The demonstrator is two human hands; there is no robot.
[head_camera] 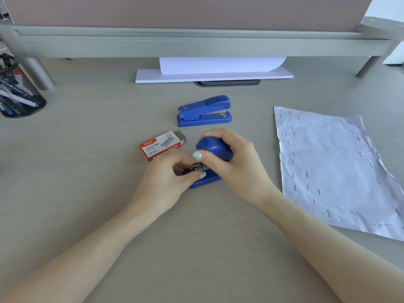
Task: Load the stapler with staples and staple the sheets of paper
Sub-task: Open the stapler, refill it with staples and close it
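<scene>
A blue stapler [208,147] stands on the desk at the centre with its top cover raised. My right hand [231,158] grips that cover and body from the right. My left hand [166,178] pinches a small metal strip of staples [198,166] at the stapler's open magazine. A red and white staple box [161,147] lies just left of the stapler, its flap open. A second blue stapler [204,111] sits shut farther back. A crumpled sheet of paper [336,169] with several staples in it lies to the right.
A stack of white paper [214,72] lies at the back under a grey monitor shelf [196,40]. A black mesh pen holder [15,90] stands at the far left. A cable slot [227,83] sits in the desk behind the staplers.
</scene>
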